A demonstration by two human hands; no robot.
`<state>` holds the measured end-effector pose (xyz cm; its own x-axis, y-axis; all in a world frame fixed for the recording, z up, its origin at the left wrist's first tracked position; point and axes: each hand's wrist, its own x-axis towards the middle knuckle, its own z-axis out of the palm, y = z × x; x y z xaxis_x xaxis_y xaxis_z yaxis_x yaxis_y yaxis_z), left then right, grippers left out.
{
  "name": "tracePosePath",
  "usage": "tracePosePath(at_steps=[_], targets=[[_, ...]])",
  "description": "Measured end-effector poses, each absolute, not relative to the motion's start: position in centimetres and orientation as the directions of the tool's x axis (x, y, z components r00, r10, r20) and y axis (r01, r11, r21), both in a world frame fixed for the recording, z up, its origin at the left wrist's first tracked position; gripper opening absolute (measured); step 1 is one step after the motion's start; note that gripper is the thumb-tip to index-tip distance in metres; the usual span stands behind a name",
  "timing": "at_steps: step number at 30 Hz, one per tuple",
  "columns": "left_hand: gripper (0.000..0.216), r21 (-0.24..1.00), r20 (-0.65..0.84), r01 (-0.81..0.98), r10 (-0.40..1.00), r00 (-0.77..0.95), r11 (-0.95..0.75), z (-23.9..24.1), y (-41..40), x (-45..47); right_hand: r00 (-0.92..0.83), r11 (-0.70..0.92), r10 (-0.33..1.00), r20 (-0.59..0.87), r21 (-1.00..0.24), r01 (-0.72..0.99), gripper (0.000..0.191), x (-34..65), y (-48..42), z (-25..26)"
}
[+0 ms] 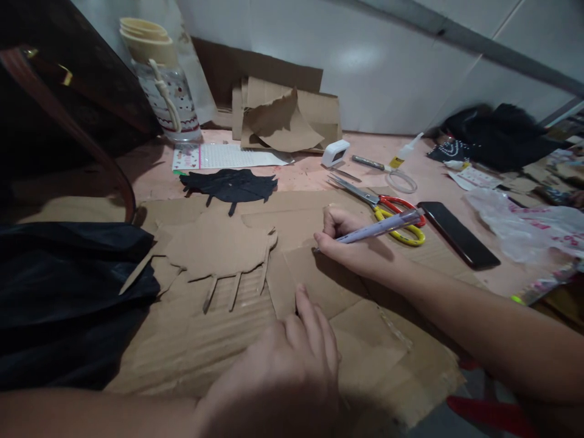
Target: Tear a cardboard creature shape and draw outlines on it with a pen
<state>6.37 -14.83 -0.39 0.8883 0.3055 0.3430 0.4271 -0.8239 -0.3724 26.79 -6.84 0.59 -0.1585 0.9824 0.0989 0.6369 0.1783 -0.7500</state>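
Head view, clock hours read with twelve at the top. Item: one pen [381, 226], lavender barrel with darker marks and a clear end, held in the right hand [353, 244]; tip at nine o'clock from that hand, barrel slanting out between two and three. Right hand: thumb and fingers pinching the pen near its point. Tip set low over a flat cardboard piece [294, 267]; whether it touches cannot be told.

Item: that cardboard piece, plain brown, straight-edged, lying under the right hand and at twelve o'clock from the left hand [285, 359]. Left hand: palm down on the cardboard, index finger extended, remaining fingers close beside it; thumb hidden.

Item: one brown cardboard cut-out [214, 246], at eleven o'clock from the left hand and nine o'clock from the right, apart from both. Broad body, irregular outline, pointed projections at its sides, narrow leg-like strips along the lower edge.

Item: one black cut-out [230, 184], likewise legged, at twelve o'clock from the brown one.

Item: scissors [371, 198], red and yellow handles, at one o'clock from the right hand. Item: black phone [458, 236], at three o'clock from it.
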Motion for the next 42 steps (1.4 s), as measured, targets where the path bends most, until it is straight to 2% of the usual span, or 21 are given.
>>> tracePosePath(at_steps=[5, 10, 14, 19, 27, 32, 42], targets=[[0.032, -0.371, 0.298, 0.423, 0.325, 0.897, -0.827, -0.1, -14.9, 6.1, -0.146, 0.185, 0.982, 0.117, -0.723, 0.666, 0.027, 26.8, -6.8, 0.7], [0.034, -0.378, 0.343, 0.44, 0.318, 0.884, -0.815, -0.2, -14.8, 6.4, -0.13, 0.171, 0.985, 0.112, -0.711, 0.682, 0.027, 26.6, -6.8, 0.9], [0.034, -0.367, 0.301, 0.427, 0.329, 0.895, -0.826, 0.2, -14.7, 6.4, -0.129, 0.136, 0.989, 0.065, -0.72, 0.681, 0.023, 26.7, -7.0, 1.1], [0.033, -0.384, 0.365, 0.44, 0.305, 0.88, -0.812, -0.1, -14.8, 6.2, -0.123, 0.116, 0.992, 0.039, -0.691, 0.713, 0.021, 26.9, -7.0, 1.2], [0.035, -0.383, 0.354, 0.427, 0.297, 0.887, -0.819, -0.6, -14.7, 6.5, -0.126, 0.071, 0.992, -0.028, -0.697, 0.713, 0.021, 27.1, -7.0, 1.3], [0.036, -0.381, 0.31, 0.398, 0.29, 0.905, -0.835, -0.6, -14.8, 6.3, -0.119, 0.092, 0.993, 0.012, -0.71, 0.698, 0.022, 27.3, -7.0, 1.2], [0.037, -0.399, 0.381, 0.434, 0.284, 0.88, -0.808, -1.0, -14.7, 6.4, -0.159, 0.159, 0.985, 0.067, -0.703, 0.693, 0.025, 27.1, -6.8, 1.2]])
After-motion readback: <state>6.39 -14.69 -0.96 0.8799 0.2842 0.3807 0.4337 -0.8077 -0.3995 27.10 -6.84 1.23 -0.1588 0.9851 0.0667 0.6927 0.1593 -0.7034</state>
